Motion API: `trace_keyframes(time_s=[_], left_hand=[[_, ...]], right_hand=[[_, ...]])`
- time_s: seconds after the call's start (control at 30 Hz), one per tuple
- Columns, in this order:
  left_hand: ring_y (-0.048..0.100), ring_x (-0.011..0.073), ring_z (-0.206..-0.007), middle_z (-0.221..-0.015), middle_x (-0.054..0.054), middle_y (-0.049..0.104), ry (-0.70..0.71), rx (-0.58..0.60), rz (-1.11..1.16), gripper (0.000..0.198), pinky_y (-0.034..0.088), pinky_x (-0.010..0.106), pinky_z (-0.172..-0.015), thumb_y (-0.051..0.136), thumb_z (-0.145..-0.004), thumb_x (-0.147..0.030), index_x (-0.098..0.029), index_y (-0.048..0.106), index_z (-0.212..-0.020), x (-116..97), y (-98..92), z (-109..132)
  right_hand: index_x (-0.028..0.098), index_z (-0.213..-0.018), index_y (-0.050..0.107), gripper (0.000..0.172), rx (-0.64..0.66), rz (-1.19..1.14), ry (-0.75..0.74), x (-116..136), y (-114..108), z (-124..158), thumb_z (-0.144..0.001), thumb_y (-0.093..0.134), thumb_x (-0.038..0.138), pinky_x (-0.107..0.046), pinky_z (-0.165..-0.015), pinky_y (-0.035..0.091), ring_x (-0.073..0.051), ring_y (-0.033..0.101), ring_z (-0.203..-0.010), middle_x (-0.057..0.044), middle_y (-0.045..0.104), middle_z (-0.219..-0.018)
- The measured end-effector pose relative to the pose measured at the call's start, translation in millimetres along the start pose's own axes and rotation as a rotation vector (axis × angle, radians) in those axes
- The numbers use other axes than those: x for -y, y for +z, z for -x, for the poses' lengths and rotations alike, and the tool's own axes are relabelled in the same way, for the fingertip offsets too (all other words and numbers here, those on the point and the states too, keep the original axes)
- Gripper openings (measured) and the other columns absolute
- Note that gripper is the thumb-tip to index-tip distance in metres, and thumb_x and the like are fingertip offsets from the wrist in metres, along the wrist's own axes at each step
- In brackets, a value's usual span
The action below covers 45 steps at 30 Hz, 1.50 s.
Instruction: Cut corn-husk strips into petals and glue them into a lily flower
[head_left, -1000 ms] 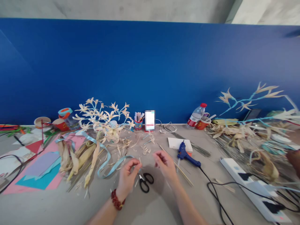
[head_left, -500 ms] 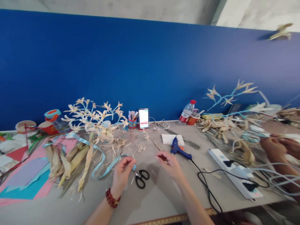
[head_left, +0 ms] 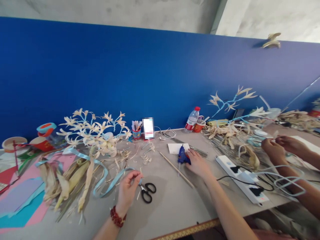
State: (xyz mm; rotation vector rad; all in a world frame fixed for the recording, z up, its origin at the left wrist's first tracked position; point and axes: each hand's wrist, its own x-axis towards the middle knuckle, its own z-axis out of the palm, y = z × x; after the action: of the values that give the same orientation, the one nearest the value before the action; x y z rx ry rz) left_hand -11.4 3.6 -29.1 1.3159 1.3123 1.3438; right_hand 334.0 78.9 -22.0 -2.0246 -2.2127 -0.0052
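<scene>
My left hand (head_left: 128, 186) is closed in a pinch on a small piece with a bit of blue at the fingertips; most of it is hidden. Beside it, black-handled scissors (head_left: 147, 193) lie on the table, and a light blue ribbon (head_left: 103, 178) curls toward the hand from the left. My right hand (head_left: 200, 165) reaches forward and grips the handle of a blue glue gun (head_left: 182, 156), which rests by a white card (head_left: 172, 148). A thin wooden stick (head_left: 176, 170) lies between my hands.
Corn husks (head_left: 72, 176) and a branch of husk flowers (head_left: 97, 130) fill the left side. A power strip (head_left: 240, 180) with cables lies right. A bottle (head_left: 192, 119) and a phone (head_left: 148, 128) stand at the back. Another person's hands (head_left: 277, 148) work at far right.
My right hand has moved forward and right onto the glue gun's handle, uncovering the wooden stick. My left hand keeps its pinch beside the scissors. The view has shifted slightly.
</scene>
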Motion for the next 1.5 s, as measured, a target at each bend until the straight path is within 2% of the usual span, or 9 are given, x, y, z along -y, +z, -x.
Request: trace_keyframes(time_s=[0.17, 0.4, 0.6, 0.7, 0.83, 0.97, 1.17, 1.3, 1.5], left_hand=[[0.062, 0.0166, -0.075, -0.078, 0.004, 0.068, 0.007, 0.017, 0.0, 0.025, 0.049, 0.027, -0.073, 0.064, -0.081, -0.041, -0.017, 0.067, -0.082, -2, -0.2, -1], [0.06, 0.0163, -0.076, -0.078, 0.004, 0.067, -0.01, 0.035, 0.045, 0.025, 0.048, 0.027, -0.073, 0.063, -0.082, -0.041, -0.016, 0.067, -0.082, -4, 0.0, 1], [0.061, 0.0168, -0.076, -0.078, 0.004, 0.068, -0.003, 0.023, 0.04, 0.025, 0.049, 0.028, -0.074, 0.063, -0.082, -0.04, -0.016, 0.067, -0.082, -3, -0.4, 1], [0.061, 0.017, -0.076, -0.077, 0.004, 0.067, 0.002, 0.045, 0.046, 0.024, 0.048, 0.028, -0.074, 0.061, -0.083, -0.039, -0.016, 0.067, -0.081, -5, 0.0, 1], [0.06, 0.0166, -0.075, -0.076, 0.004, 0.067, -0.013, 0.055, 0.073, 0.022, 0.047, 0.028, -0.073, 0.062, -0.083, -0.038, -0.016, 0.066, -0.079, -7, 1.3, 0], [0.058, 0.0151, -0.071, -0.072, 0.002, 0.064, -0.058, 0.046, 0.13, 0.021, 0.045, 0.026, -0.07, 0.065, -0.081, -0.036, -0.016, 0.065, -0.076, -8, 2.5, 0], [0.057, 0.0144, -0.071, -0.072, 0.001, 0.063, -0.102, 0.057, 0.192, 0.018, 0.044, 0.025, -0.07, 0.065, -0.08, -0.034, -0.017, 0.065, -0.076, -8, 1.7, 0], [0.056, 0.0143, -0.071, -0.072, 0.001, 0.063, -0.093, 0.075, 0.2, 0.018, 0.043, 0.025, -0.07, 0.065, -0.081, -0.034, -0.017, 0.064, -0.077, -7, 0.7, 0], [0.057, 0.0142, -0.071, -0.072, 0.001, 0.064, -0.092, 0.083, 0.205, 0.018, 0.044, 0.024, -0.069, 0.065, -0.081, -0.034, -0.016, 0.065, -0.077, -7, 0.7, 0]], right_hand=[[0.007, -0.114, 0.059, 0.041, 0.011, -0.021, -0.03, 3, 0, -6, -0.076, 0.057, 0.021, -0.038, -0.098, 0.037, -0.033, 0.054, -0.114, -0.023, 0.056, -0.128], [0.011, -0.105, 0.056, 0.026, 0.058, -0.104, -0.014, -2, 0, -12, -0.08, 0.053, 0.018, -0.031, -0.069, 0.043, -0.025, 0.064, -0.078, -0.017, 0.065, -0.102], [0.012, -0.114, 0.051, 0.032, -0.072, -0.285, 0.071, -19, -14, -16, -0.085, 0.046, 0.026, -0.034, -0.07, 0.044, -0.027, 0.064, -0.084, -0.019, 0.063, -0.108], [0.011, -0.118, 0.047, 0.037, -0.169, -0.397, 0.13, -22, -23, -14, -0.089, 0.034, 0.029, -0.036, -0.069, 0.047, -0.026, 0.064, -0.081, -0.017, 0.065, -0.096], [0.016, -0.104, 0.052, 0.033, -0.197, -0.831, 0.063, 8, -30, 6, -0.091, 0.035, 0.041, -0.028, -0.05, 0.043, -0.017, 0.054, -0.053, -0.001, 0.054, -0.061], [0.016, -0.094, 0.06, 0.032, 0.001, -1.351, -0.025, 66, -24, 44, -0.084, 0.055, 0.046, -0.024, -0.043, 0.036, -0.011, 0.042, -0.045, 0.003, 0.047, -0.054], [0.017, -0.093, 0.062, 0.027, 0.218, -1.388, -0.169, 127, -16, 84, -0.085, 0.056, 0.042, -0.026, -0.05, 0.045, -0.012, 0.051, -0.05, -0.003, 0.06, -0.071], [0.017, -0.089, 0.062, 0.02, 0.27, -1.324, -0.22, 140, -22, 85, -0.085, 0.055, 0.035, -0.024, -0.048, 0.043, -0.012, 0.051, -0.049, 0.0, 0.055, -0.064], [0.017, -0.085, 0.063, 0.014, 0.194, -1.206, -0.264, 144, -28, 83, -0.083, 0.053, 0.028, -0.023, -0.051, 0.046, -0.013, 0.056, -0.056, -0.004, 0.06, -0.073]])
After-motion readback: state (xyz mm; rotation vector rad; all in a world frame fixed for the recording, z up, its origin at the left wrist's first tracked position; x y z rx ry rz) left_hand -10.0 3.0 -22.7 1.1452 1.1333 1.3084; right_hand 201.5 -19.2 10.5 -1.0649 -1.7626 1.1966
